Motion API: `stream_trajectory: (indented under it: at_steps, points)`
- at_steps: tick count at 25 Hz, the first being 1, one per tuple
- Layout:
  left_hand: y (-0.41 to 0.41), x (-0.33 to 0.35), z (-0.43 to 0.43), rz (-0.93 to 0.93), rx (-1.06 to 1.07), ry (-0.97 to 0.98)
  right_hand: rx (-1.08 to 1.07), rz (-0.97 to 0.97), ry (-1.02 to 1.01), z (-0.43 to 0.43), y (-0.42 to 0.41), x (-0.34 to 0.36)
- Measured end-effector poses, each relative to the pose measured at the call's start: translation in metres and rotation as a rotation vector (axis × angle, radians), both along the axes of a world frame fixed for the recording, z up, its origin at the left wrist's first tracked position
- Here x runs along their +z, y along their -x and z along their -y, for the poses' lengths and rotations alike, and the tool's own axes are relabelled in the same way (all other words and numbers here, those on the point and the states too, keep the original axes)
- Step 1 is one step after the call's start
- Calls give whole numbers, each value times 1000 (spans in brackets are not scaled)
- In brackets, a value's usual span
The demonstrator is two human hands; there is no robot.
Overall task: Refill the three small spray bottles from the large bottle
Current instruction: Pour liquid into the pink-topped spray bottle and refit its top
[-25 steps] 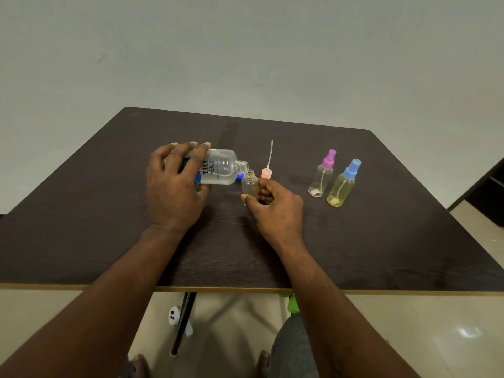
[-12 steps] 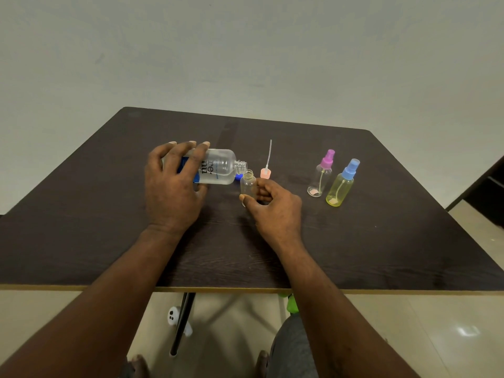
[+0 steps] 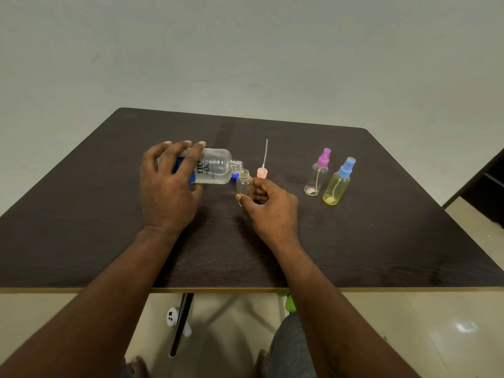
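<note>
My left hand (image 3: 169, 192) grips the large clear bottle (image 3: 216, 166), tipped on its side with its open neck over the mouth of a small clear bottle (image 3: 244, 184). My right hand (image 3: 270, 208) holds that small uncapped bottle upright on the dark table (image 3: 354, 241). Its peach spray head (image 3: 262, 172) with a long white tube lies just behind. To the right stand a clear spray bottle with a pink cap (image 3: 319, 173) and a yellow spray bottle with a blue cap (image 3: 339, 182), both capped.
A blue cap (image 3: 235, 176) peeks out behind the large bottle's neck. The table's near edge runs below my forearms, with its metal leg (image 3: 181, 323) and the floor underneath. A dark piece of furniture (image 3: 488, 184) stands at the far right.
Both hands and both bottles have stayed almost still, with the large bottle held tipped over the small one. The view shifted only slightly.
</note>
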State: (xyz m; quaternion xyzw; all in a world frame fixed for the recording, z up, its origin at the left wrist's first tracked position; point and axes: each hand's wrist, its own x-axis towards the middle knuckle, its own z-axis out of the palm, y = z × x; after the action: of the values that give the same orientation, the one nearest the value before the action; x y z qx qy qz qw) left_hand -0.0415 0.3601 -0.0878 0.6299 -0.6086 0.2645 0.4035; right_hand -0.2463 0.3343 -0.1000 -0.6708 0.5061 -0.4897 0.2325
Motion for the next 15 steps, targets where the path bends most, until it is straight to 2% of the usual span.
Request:
stream_trajectory:
  at_steps: [15]
  points:
    - [-1,-2,2,-4,2,-3,11,-31,-12,0,2,0]
